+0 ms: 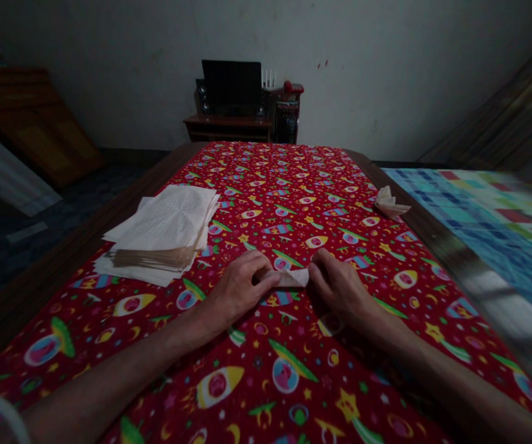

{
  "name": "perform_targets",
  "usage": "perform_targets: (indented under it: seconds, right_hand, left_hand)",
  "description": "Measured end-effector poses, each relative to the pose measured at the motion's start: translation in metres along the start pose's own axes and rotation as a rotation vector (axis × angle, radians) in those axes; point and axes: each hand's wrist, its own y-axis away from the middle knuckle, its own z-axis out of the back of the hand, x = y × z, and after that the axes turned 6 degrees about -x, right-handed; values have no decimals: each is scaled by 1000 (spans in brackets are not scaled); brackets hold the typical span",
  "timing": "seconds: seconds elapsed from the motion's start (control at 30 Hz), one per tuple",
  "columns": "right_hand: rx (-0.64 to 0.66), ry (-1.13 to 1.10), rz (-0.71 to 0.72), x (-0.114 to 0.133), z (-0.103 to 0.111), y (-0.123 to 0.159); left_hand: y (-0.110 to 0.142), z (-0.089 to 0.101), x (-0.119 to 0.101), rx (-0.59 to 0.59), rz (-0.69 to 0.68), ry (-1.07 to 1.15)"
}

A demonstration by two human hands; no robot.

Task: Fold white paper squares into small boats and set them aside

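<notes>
My left hand (236, 288) and my right hand (340, 285) rest on a red patterned cloth (289, 364), both pinching the ends of a small folded piece of paper (292, 278) that lies flat between them. The fingers of each hand are curled down onto the paper. A stack of paper sheets (166, 234) lies to the left of my left hand. A finished folded paper shape (389, 203) sits farther off on the right, near the table's edge.
The cloth covers a dark wooden table (122, 197). A blue checked mattress (483, 222) lies along the right side. A small desk with a monitor and speakers (233, 92) stands at the far wall. Wooden furniture (29, 117) leans at the left.
</notes>
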Motion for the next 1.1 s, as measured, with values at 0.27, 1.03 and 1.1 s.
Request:
perform_targets:
  seconds: [0.27, 1.03, 1.1]
  right_hand:
    - [248, -137, 155, -3, 9, -1]
    - [175, -26, 212, 2, 0, 9]
    - [187, -38, 184, 1, 1, 9]
  left_hand:
    - [2, 0, 1, 66, -33, 57]
    - [11, 2, -4, 65, -173, -75]
    - [10, 1, -4, 72, -152, -50]
